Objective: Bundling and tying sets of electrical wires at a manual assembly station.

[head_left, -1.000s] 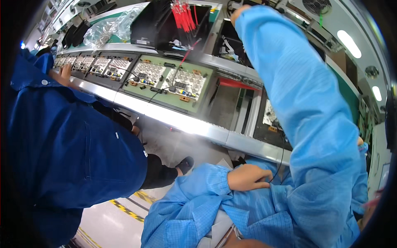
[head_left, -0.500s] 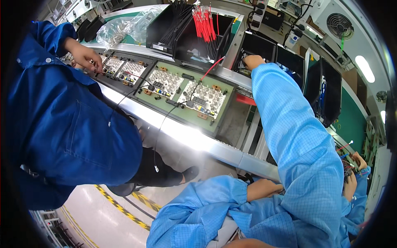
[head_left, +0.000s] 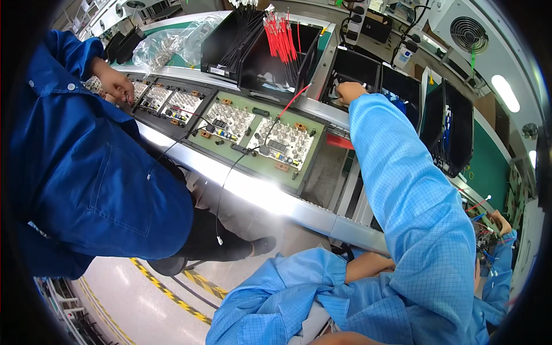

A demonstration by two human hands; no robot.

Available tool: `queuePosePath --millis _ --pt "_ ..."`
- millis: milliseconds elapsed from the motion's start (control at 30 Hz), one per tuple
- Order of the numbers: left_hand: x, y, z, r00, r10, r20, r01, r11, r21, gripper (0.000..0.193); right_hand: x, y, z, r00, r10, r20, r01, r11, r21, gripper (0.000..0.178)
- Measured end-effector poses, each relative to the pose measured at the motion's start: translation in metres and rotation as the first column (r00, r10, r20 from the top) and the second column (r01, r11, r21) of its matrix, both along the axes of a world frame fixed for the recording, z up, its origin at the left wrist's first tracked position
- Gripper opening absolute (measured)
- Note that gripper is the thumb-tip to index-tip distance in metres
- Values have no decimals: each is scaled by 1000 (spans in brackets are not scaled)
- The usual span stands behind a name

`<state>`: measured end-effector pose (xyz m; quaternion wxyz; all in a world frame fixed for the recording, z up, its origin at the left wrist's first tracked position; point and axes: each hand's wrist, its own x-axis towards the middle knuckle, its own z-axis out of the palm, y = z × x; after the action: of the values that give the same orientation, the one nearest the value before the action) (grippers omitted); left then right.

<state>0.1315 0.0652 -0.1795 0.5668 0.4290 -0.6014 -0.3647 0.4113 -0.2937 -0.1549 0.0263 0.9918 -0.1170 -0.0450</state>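
Observation:
My right hand [head_left: 349,92] reaches to the front of a black bin [head_left: 361,60] beyond the rail. Its fingers are curled down inside the bin, and whatever lies between them is hidden. Low in the picture, my left hand [head_left: 370,265] lies near my lap, its fingers covered by my right sleeve. Left of my right arm, a green carrier [head_left: 251,138] holds two white circuit boards, the nearer one [head_left: 286,142] with a red wire [head_left: 295,99] rising from it. A black wire [head_left: 221,198] hangs over the rail's front edge with a white connector at its end.
Black bins of red wires [head_left: 280,37] and black wires [head_left: 230,43] stand behind the carrier. A co-worker in dark blue [head_left: 109,172] works at another carrier [head_left: 178,106] on the left. Another person's hand [head_left: 501,222] with wires shows far right. The metal rail [head_left: 276,195] edges the line.
My right hand has drawn slightly back toward me at the bin, its fingers now curled lower. The co-worker's hand on the left has shifted slightly left.

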Motion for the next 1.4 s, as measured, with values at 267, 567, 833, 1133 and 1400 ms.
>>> queuePosePath --millis 267,567,833,1133,1400 --pt "29 6 23 938 -259 230 223 960 171 24 2 -14 52 995 63 79 -53 991 -119 15" --pt "85 64 27 998 -37 45 23 958 285 22 -13 -28 108 905 -7 426 -3 1000 22 18" --pt "116 155 29 887 459 -47 -386 793 471 22 -17 -36 120 857 43 513 3 996 -88 25" --pt "94 152 21 834 539 -118 -435 773 461 22 -14 -45 155 944 251 215 -116 861 -494 20" --pt "100 143 37 922 385 34 -361 827 432 24 -19 -19 200 866 492 83 -425 815 -394 22"
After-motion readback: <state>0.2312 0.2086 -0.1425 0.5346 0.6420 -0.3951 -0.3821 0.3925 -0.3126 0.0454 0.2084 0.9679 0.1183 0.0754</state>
